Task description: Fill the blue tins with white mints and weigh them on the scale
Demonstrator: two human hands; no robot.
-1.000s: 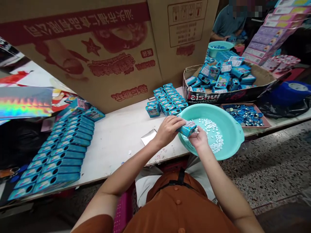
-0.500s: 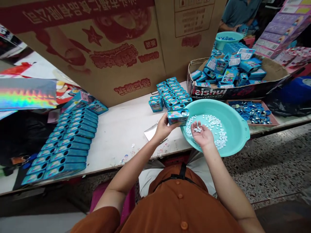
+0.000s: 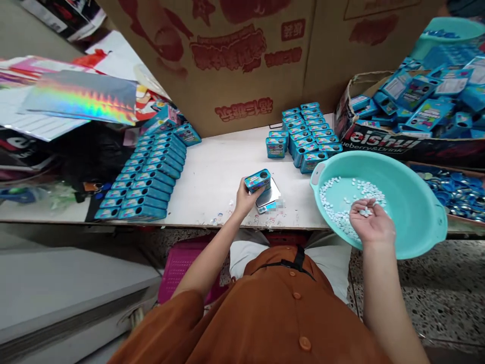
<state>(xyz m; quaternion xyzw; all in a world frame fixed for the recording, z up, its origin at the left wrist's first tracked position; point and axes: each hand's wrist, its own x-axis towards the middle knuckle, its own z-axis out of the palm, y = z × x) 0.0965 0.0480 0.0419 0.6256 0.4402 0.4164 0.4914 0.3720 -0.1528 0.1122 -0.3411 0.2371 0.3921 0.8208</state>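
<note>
My left hand point(image 3: 245, 201) grips a small blue candy box point(image 3: 257, 179) that has a round hole in its top. The box is above or on a small silver digital scale point(image 3: 273, 194), which it partly covers; whether they touch I cannot tell. Over the turquoise basin point(image 3: 413, 202), my right hand point(image 3: 373, 225) is palm up with its fingers curled, cupping several white candies point(image 3: 364, 212). More loose white candies point(image 3: 339, 217) lie in the left half of the basin.
Rows of blue boxes stand at left point(image 3: 151, 177) and behind the scale point(image 3: 306, 131). A carton point(image 3: 382, 144) heaped with blue boxes is at right, beside a tray of blue-and-silver caps point(image 3: 454, 189). A large cardboard box point(image 3: 246, 81) stands at the back.
My left hand has carried the blue box away from the basin's rim, to the left, over the scale. My right hand stays over the basin with candies. The view has turned left.
</note>
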